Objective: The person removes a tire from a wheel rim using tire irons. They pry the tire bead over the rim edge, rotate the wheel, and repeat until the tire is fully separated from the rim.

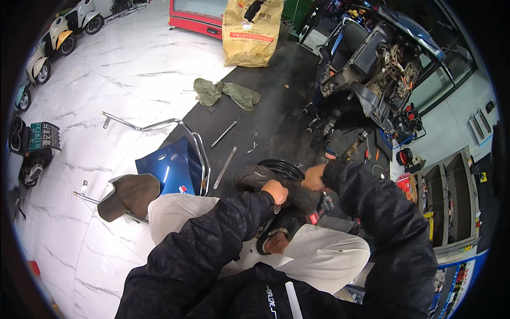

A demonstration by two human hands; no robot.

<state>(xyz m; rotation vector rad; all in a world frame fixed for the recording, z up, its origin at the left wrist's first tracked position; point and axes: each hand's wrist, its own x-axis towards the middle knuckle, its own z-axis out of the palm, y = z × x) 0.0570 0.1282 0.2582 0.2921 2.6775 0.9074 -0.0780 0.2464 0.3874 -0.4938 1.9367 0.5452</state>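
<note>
Below me, between my pale-trousered legs, lie a dark tire [249, 178] and a coil of black rubber [281, 166], partly covered by my arms. My left hand [273, 191] is closed over the tire area; what its fingers hold is hidden. My right hand [313, 176], higher and to the right, is closed at the right end of the black coil. A red-and-black power tool [313, 217] sits just below my hands. A flat metal bar [224, 167] and a long bolt [223, 133] lie on the dark mat beyond them.
At left are a blue panel [164, 162], tubular frame [197, 146], seat [127, 196] and parked scooters [66, 42]. A green cloth [228, 93] and yellow sack [249, 48] lie ahead. A partly dismantled scooter [366, 69] stands front right, open shelves [446, 196] at right.
</note>
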